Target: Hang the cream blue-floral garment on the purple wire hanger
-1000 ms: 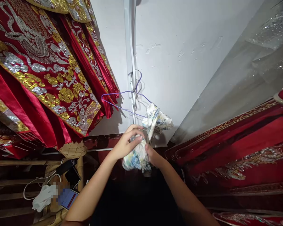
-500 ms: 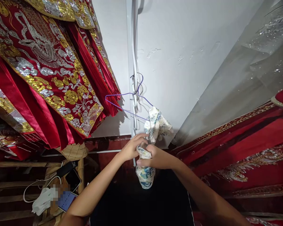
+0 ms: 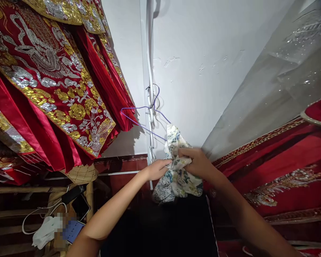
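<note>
A white floral garment (image 3: 179,180) with blue and green print hangs from the right end of a purple wire hanger (image 3: 139,125). Its cloth is bunched, so its cut cannot be made out. My left hand (image 3: 157,169) is closed on the bunched middle of the fabric, thumb and fingers pinching it. Just to its right, my right hand (image 3: 197,161), a little blurred, grips a fold of the same cloth. Below both hands the lower part of the garment spreads out in front of my dark clothing.
The hanger hooks onto a white upright rack (image 3: 147,71) against the white wall. Red embroidered costumes (image 3: 77,110) hang at left, and another red beaded fabric (image 3: 289,178) is at right. A bamboo seat (image 3: 89,200) at lower left bears phones, a cable and white tissue (image 3: 46,230).
The lower cloth, rolled into a narrow bundle before, is now spread wider. My right hand has moved right and up with a fold of it. My left hand stays near the middle.
</note>
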Motion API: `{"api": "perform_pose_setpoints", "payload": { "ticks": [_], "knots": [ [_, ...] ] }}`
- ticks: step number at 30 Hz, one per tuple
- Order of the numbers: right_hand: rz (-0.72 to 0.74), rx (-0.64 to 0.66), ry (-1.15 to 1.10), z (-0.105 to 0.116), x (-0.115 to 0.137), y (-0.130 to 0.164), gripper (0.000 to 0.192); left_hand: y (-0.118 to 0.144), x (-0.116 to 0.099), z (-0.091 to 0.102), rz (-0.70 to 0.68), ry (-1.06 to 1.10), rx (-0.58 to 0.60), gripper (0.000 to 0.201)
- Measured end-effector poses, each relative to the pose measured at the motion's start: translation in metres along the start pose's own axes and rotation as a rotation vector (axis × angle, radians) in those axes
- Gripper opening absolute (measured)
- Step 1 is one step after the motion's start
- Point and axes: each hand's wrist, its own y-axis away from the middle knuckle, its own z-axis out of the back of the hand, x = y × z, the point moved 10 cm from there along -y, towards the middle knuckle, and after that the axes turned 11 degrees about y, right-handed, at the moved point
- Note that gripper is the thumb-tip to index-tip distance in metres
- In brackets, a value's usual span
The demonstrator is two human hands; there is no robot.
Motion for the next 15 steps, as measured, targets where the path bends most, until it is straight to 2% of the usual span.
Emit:
{"api": "perform_pose_setpoints", "payload": {
  "ticks": [2, 3, 6, 8, 10, 13, 15],
  "knots": [
    [0.015, -0.033, -0.017, -0.002, 0.003, -0.002, 0.016, -0.011, -0.003, -0.011, -0.013, 0.04, 0.027, 0.02],
    [0.006, -0.025, -0.018, -0.006, 0.004, -0.003, 0.021, -0.017, -0.004, -0.015, -0.024, 0.06, 0.023, 0.02],
    [-0.061, 0.107, -0.04, -0.026, 0.002, -0.001, 0.048, -0.036, -0.005, -0.023, -0.055, 0.086, -0.016, 0.024],
    [-0.125, 0.192, -0.073, -0.034, -0.006, 0.005, 0.055, -0.044, -0.004, -0.024, -0.071, 0.092, -0.036, 0.029],
    [-0.19, 0.254, -0.123, -0.038, -0.018, 0.013, 0.051, -0.046, -0.002, -0.013, -0.073, 0.083, -0.121, 0.036],
    [-0.262, 0.353, -0.232, -0.047, -0.03, 0.027, 0.043, -0.042, 0.001, 0.016, -0.044, -0.017, -0.354, 0.043],
    [-0.259, 0.414, -0.296, -0.053, -0.027, 0.034, 0.037, -0.045, -0.001, 0.02, -0.045, -0.103, -0.372, 0.04]
  ]
}}
